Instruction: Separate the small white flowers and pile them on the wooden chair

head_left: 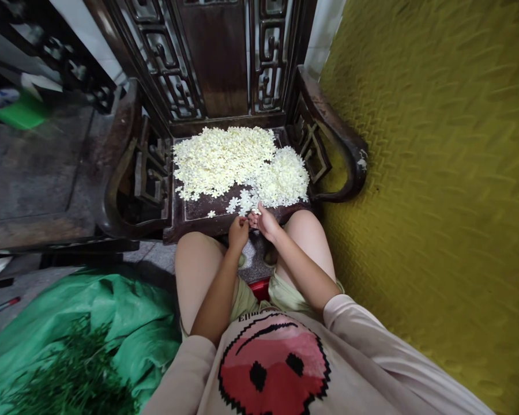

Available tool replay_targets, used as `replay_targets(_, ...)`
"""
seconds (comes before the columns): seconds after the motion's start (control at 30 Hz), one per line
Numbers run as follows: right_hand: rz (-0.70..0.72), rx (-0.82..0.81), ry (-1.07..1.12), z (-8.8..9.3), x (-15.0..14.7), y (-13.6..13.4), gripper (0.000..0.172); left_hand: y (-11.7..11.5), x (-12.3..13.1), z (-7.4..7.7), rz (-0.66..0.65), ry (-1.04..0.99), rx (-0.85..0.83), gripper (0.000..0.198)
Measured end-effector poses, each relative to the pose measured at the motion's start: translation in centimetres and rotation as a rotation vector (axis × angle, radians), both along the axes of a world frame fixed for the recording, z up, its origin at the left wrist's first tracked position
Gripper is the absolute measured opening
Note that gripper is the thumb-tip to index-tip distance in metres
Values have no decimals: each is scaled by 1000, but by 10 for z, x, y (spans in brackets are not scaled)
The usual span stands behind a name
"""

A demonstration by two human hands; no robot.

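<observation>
Two heaps of small white star-shaped flowers, a wide creamy heap (pixel 220 158) and a whiter heap (pixel 285 178) at its right, lie on the dark wooden chair seat (pixel 199 208). A few loose flowers (pixel 243 202) are strewn near the seat's front edge, and a single flower (pixel 211 214) lies apart. Just over that edge, my left hand (pixel 239 231) is closed, fingertips pinched; what they hold is too small to make out. Beside it, my right hand (pixel 266 222) is turned palm inward, fingers curled, with a white flower (pixel 256 211) showing between thumb and fingers.
Carved armrests stand at the left (pixel 123 167) and right (pixel 350 167) of the seat. A yellow textured panel (pixel 436 202) rises at the right. At lower left, cut greenery (pixel 73 374) lies on a green sheet (pixel 121 305). A wooden side table (pixel 34 178) holds a green roll (pixel 19 109).
</observation>
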State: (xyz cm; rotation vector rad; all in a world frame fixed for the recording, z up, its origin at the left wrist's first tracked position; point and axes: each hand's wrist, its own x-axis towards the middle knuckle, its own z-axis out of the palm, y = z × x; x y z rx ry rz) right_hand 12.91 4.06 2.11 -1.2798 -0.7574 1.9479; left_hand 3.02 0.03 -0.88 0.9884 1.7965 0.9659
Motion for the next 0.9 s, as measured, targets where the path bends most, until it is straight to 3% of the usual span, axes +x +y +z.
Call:
replay_targets(0.17,-27,-5,118,-4,-2,-1,32,-1,0,-1,-8,-10,1,6)
replay_targets(0.33,-190,-16,-5,-10,-1,2,41,0,1,-4,6,-13,41,7)
replay_targets(0.47,-43,13,-38,-11,-1,1,51,-1,1,9,33,-54,221,16)
replay_targets(0.57,52,156,-176,-12,-3,-2,55,-3,-2,20,-34,-31,365,23)
replay_targets(0.73,193,468,-408,-11,-1,-4,60,-4,-6,18,-50,-33,318,24)
replay_targets(0.9,205,566,-437,-11,3,-4,52,0,-6,12,11,-123,272,22)
